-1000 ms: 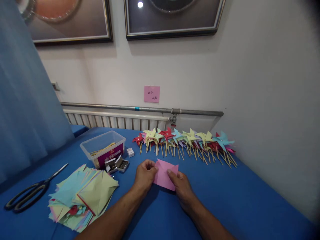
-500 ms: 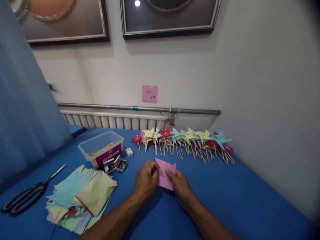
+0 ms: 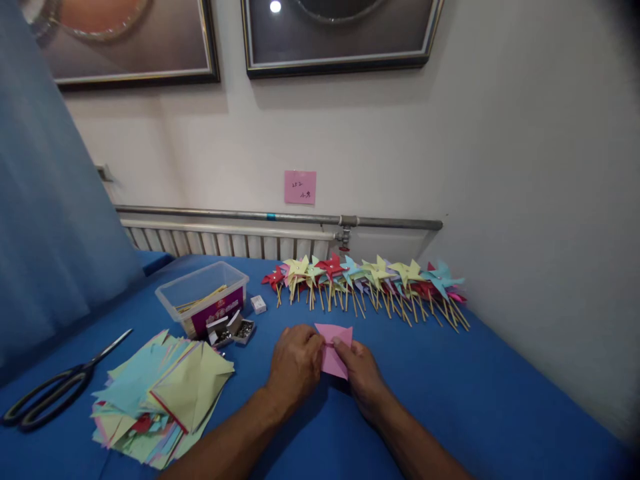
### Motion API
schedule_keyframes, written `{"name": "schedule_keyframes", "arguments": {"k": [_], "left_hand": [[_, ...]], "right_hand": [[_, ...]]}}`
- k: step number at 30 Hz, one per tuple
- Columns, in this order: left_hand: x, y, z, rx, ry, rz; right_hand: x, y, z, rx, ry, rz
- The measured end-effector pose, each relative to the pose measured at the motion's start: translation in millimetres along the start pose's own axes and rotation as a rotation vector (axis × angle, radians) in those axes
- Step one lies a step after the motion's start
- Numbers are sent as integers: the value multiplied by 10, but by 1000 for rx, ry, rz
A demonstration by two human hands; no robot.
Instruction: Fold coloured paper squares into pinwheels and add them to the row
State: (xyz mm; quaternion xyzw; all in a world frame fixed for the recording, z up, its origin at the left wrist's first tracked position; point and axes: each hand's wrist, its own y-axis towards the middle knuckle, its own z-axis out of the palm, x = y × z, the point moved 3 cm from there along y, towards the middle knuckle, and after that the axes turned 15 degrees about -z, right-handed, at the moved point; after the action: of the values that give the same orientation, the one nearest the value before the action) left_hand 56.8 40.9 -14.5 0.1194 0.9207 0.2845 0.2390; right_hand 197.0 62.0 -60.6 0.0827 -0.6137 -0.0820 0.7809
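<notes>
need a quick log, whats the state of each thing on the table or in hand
pink paper, held between left hand and right hand
scissors, blades closed
plastic box, open, sticks inside
metal pieces, loose in open packaging
white box, seemingly closed
paper pile, loosely stacked
pinwheels, assembled, lying together

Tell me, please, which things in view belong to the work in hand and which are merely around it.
Seem to belong:
pink paper, held in the left hand and right hand
stacked coloured paper
tub of sticks
small metal pieces
pinwheels
scissors, probably, though untouched

Seem merely around it:
curtain
framed pictures
radiator
pink note on the wall
</notes>
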Motion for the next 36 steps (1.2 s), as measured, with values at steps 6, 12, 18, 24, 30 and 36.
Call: {"name": "schedule_keyframes", "arguments": {"k": [6,12,18,24,30,36], "left_hand": [[-8,5,9,-58,153,64],[-14,14,34,-88,239,150],[-28,12,-17,-10,127,116],[101,102,12,194,-460,-461],[179,98,260,500,-1035,-951],[177,89,222,488,-1123,-1013]], "right_hand": [[31,-4,10,-2,-7,-16],[48,-4,21,33,2,-19],[29,3,-8,-36,-43,-30],[25,15,-34,-51,-48,-42],[6,-11,-12,31,-156,-37],[100,-55,73,80,-149,-44]]}}
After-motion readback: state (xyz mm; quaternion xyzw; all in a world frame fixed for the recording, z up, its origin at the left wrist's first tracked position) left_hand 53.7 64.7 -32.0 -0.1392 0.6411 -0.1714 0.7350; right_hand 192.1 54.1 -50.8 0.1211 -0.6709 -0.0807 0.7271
